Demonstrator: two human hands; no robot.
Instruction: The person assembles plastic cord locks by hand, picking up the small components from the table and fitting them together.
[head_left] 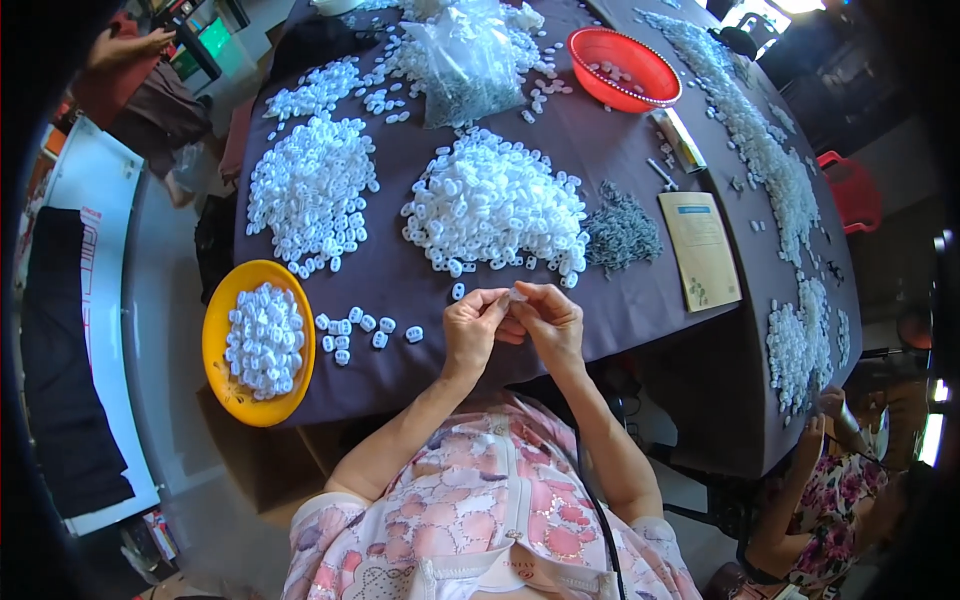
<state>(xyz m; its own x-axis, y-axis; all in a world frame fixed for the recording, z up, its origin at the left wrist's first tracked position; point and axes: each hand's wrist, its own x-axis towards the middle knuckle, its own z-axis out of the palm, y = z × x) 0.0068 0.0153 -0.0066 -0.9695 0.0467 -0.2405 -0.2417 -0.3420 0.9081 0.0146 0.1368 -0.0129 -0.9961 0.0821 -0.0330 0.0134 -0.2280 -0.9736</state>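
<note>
Just past the table's near edge, my left hand (472, 328) and my right hand (552, 322) meet. Both are closed, pinching one small whitish plastic piece (516, 295) between the fingertips; its details are mostly hidden. Right beyond them lies a big heap of small white oval plastic pieces (495, 205) with holes in them. Beside it, to the right, is a pile of tiny grey metal-looking bits (622, 232), perhaps springs. A yellow oval plate (224, 370) at the left holds more white pieces, and several loose ones (380, 340) lie between it and my left hand.
Another white heap (312, 190) lies at the left, behind the plate. Farther back are a clear plastic bag (465, 60) of grey bits and a red basket (610, 45). A tan booklet (700, 250) rests at the right. Another person (830, 480) works at the adjoining table.
</note>
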